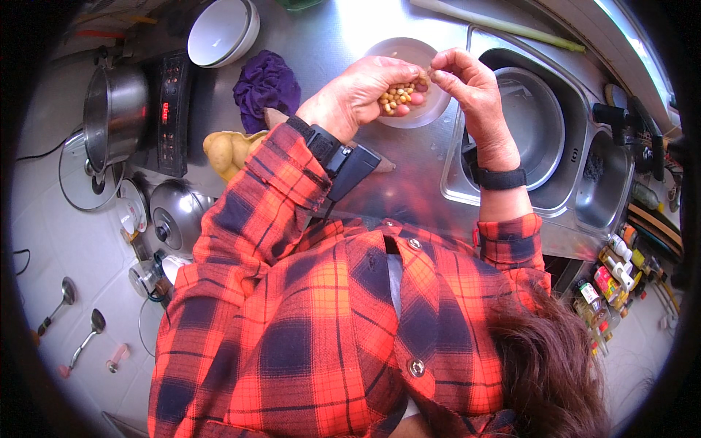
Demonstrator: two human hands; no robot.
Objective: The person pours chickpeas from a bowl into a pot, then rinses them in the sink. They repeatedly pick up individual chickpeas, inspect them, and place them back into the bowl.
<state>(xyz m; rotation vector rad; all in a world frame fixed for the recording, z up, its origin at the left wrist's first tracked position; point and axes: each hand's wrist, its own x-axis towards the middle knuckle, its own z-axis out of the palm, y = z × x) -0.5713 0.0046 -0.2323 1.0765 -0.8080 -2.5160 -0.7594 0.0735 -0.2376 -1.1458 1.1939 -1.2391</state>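
Observation:
My left hand [358, 87] holds a small heap of yellow beans or kernels [395, 98] in its curled fingers, with the thumb over them. A pale bowl [412, 121] of cloudy water stands on the steel counter beneath it. Thumb and forefinger of my right hand [475, 90] are pinched together, right against the left fingertips at the bowl's right side. Whether something small and pale sits in that pinch is too fine to make out. Black straps circle both wrists, and a dark device [353, 169] hangs at the left one.
Right of the bowl, a double sink [581, 164] holds a metal basin [556, 117]. A long pale-green stalk [504, 27] lies behind it. Leftward are a purple cloth [265, 87], stacked white bowls [219, 33], lumpy yellow potatoes [224, 153], a cooktop [174, 115] and a steel pot [118, 117].

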